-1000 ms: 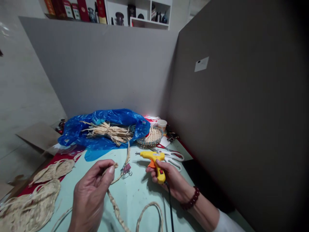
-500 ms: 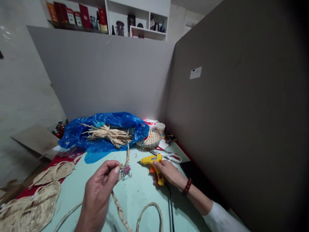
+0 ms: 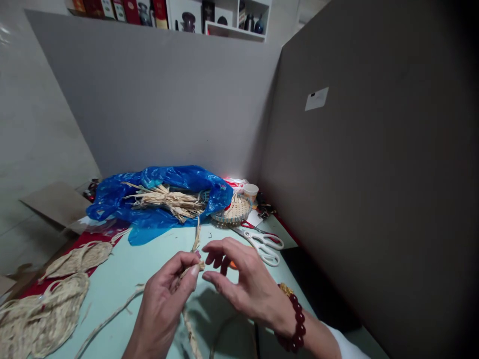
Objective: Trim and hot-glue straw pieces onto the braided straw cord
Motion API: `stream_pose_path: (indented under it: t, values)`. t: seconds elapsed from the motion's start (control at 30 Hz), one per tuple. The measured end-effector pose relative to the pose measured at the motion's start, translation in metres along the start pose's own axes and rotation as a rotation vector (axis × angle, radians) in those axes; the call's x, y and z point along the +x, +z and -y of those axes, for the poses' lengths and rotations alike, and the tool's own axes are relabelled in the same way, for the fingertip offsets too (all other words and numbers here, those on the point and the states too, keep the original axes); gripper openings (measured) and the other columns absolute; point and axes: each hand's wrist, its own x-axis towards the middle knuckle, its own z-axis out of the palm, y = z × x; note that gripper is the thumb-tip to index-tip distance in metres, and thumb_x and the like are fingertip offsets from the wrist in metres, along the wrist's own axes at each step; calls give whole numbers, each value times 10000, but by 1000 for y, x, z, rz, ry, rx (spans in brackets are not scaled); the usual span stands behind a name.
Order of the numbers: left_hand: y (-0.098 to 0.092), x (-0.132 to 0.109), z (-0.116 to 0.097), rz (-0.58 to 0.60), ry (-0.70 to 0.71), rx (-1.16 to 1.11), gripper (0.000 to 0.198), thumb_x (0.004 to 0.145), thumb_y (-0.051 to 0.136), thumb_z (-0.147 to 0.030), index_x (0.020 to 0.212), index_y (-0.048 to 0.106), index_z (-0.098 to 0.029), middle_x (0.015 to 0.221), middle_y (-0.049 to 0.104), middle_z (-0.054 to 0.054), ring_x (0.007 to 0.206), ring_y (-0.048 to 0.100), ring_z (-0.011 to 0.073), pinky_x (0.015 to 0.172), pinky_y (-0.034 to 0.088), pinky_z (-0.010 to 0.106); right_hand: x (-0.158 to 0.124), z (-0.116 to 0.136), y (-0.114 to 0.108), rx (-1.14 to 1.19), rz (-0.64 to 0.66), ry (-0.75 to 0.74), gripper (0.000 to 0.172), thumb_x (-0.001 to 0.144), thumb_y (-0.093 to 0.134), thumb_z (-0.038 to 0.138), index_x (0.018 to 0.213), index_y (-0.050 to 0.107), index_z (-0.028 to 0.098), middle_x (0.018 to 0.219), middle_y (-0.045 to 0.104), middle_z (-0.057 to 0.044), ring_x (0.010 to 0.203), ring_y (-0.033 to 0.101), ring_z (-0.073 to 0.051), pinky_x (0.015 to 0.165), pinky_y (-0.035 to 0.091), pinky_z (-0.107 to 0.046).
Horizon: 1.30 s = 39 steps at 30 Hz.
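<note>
Left hand [image 3: 162, 298] pinches the tip [image 3: 202, 266] of a straw cord [image 3: 191, 335].
The tip pokes out just past its thumb; the right hand [image 3: 247, 281] curves open beside it. Beyond the right hand lie white-handled scissors [image 3: 257, 239]; farther, past the left hand, a straw bundle [image 3: 170, 200] sits in a blue bag [image 3: 179, 175].

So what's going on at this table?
A person is working straw by hand. The left hand pinches the end of some straw between thumb and fingers, while the right hand is held open close beside it, thumb and fingers apart. Beyond them on the table lie white scissors and a blue bag with a straw bundle in its opening. Woven pieces lie off to the left.
</note>
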Motion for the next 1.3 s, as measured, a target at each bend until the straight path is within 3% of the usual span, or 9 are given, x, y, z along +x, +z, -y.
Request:
stream_pose_path:
  t: [0.07,0.37,0.53,0.8,0.97,1.07,1.17,1.23,1.3]
  values:
    - [2,0,1,27,-11,7,223,815,664,-447,796,655,-225,695,527,-42,602,419,120,563,358,217,-2,1,5,82,-71,-114,154,894,640,185,1025,643,104,862,659,-58,738,593,-140,699,470,-239]
    - [4,2,8,100,-68,16,258,831,639,-468,801,640,-212,616,426,-58,575,378,127,543,329,234,-12,-13,15,93,-179,-216,70,907,611,128,952,664,120,827,690,-83,746,589,-168,724,459,-296]
    - [6,0,9,110,-91,16,253,820,662,-447,757,622,-205,605,415,-61,574,361,125,541,303,239,-12,-15,17,75,-224,-263,117,880,571,72,870,675,126,758,684,-84,692,575,-167,661,464,-292]
    - [11,-5,5,116,-149,-94,225,798,670,-420,735,636,-207,584,463,-47,585,379,132,566,321,246,-15,-17,17,95,-194,-262,147,854,538,78,803,646,162,701,666,-57,641,553,-161,617,462,-290]
    - [13,-3,6,61,-139,-119,241,778,683,-427,713,631,-201,572,410,-57,565,341,124,545,276,240,-14,-24,18,59,-185,-331,212,888,481,69,879,663,177,755,685,-70,681,563,-175,640,470,-304]
    - [12,-5,3,7,-92,-102,243,777,689,-444,716,626,-217,601,418,-57,563,321,124,538,265,240,-12,-23,12,194,-100,-226,151,924,554,152,1031,655,181,868,717,-75,761,620,-180,743,494,-322]
    - [12,-10,-2,-72,-37,-20,220,775,686,-443,726,635,-235,644,486,-45,564,366,130,528,284,245,-9,-19,4,389,-27,25,208,942,567,244,1141,564,183,922,705,-52,800,647,-161,778,493,-293]
    - [13,-13,-4,-113,3,58,208,784,664,-437,723,641,-240,648,516,-34,559,413,141,508,292,255,-9,-16,2,390,30,126,126,990,455,260,1024,557,195,844,674,-19,759,627,-145,746,470,-270]
    - [16,-15,-3,-122,59,118,194,794,646,-420,720,650,-241,671,566,-15,584,471,158,506,315,260,-10,-14,3,309,97,139,223,1008,387,270,850,532,206,740,609,11,693,572,-138,709,425,-264]
